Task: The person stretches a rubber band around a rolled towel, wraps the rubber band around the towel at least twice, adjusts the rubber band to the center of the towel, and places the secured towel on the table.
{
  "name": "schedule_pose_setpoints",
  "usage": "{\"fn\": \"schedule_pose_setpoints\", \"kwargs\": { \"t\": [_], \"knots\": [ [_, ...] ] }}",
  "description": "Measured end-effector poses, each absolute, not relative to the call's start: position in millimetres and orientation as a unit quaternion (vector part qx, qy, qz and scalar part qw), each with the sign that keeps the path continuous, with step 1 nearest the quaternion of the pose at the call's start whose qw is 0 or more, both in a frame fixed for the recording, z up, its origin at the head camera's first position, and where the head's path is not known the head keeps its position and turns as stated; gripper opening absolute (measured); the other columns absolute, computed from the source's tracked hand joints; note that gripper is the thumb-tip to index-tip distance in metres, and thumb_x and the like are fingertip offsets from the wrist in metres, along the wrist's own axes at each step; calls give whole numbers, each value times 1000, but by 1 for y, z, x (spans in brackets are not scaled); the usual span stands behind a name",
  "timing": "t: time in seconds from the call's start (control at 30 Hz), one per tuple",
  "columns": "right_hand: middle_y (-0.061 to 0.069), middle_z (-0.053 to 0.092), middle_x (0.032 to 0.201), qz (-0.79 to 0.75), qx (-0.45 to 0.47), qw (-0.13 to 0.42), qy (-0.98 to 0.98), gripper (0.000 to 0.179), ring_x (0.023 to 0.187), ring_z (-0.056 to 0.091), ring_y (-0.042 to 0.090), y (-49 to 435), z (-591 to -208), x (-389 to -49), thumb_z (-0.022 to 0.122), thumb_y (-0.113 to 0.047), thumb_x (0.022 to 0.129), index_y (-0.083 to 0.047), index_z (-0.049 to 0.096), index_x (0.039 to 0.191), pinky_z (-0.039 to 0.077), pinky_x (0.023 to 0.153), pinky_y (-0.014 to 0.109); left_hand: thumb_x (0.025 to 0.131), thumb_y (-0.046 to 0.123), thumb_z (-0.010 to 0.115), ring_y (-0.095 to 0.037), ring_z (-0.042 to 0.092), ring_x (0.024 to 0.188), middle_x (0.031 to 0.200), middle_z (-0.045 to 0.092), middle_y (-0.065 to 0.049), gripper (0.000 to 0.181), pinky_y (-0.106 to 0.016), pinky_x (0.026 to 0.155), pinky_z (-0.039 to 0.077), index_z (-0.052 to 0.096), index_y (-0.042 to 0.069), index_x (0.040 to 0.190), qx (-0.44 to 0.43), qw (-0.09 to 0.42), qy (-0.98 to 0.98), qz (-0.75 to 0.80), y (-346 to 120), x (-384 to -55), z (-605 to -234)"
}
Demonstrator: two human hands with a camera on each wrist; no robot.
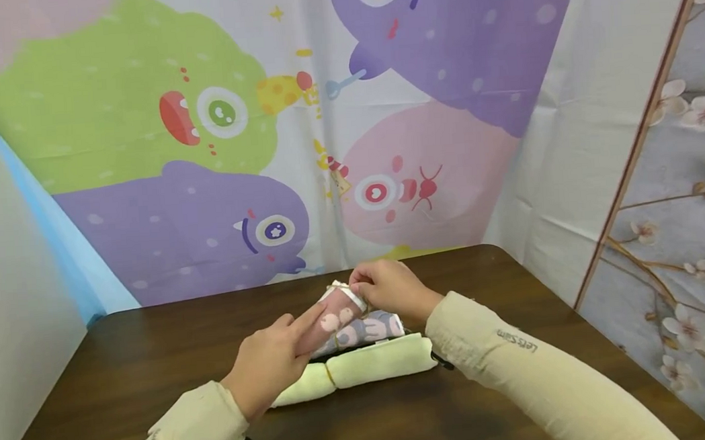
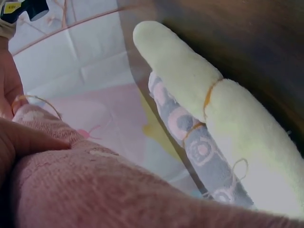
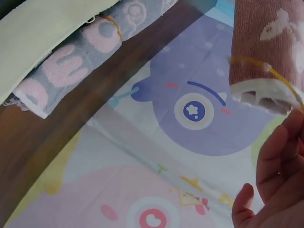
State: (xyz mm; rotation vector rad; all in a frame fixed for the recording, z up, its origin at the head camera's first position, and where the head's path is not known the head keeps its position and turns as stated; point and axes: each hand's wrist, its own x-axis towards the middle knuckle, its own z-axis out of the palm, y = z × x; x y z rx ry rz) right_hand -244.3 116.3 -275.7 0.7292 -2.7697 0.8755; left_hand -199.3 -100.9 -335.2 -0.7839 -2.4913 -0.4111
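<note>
My left hand grips a rolled pink towel with white motifs, its index finger lying along the roll. The towel is held tilted above the table. At its far end my right hand pinches a yellow rubber band, which loops round the roll near the white edge in the right wrist view. Below lie a rolled grey towel with pink patterns and, nearer me, a rolled pale yellow-green towel. Each of these has a band round its middle. The left palm is hidden behind the roll.
The dark wooden table ends at a cartoon-printed cloth hanging behind it. A white panel stands on the left, and a flower-patterned curtain on the right.
</note>
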Motion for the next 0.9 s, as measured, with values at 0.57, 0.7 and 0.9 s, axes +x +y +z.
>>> {"fn": "schedule_pose_setpoints", "kwargs": {
  "t": [0.57, 0.7, 0.9],
  "knots": [
    [-9, 69, 75, 61, 392, 376, -838, 6, 63, 56, 12, 99, -293, -230, 77, -14, 80, -19, 73, 81, 38, 81, 47, 74, 4, 72, -18, 53, 55, 87, 60, -11, 68, -34, 48, 44, 48, 8, 137, -252, 177, -920, -243, -81, -199, -340],
    [-10, 68, 73, 80, 374, 362, -850, 5, 60, 51, 12, 102, -296, -230, 77, -18, 79, -19, 72, 80, 35, 78, 45, 72, 3, 73, -22, 59, 66, 96, 63, -13, 66, -38, 56, 47, 43, 7, 131, -216, 166, -914, -300, -82, -200, -339],
    [-6, 67, 77, 166, 360, 315, -862, 7, 72, 54, 15, 104, -303, -230, 73, -17, 81, -14, 66, 80, 30, 83, 53, 73, 5, 68, -27, 60, 82, 119, 58, -20, 81, -43, 68, 49, 29, 8, 144, -219, 152, -897, -354, -84, -205, -336]
  ]
}}
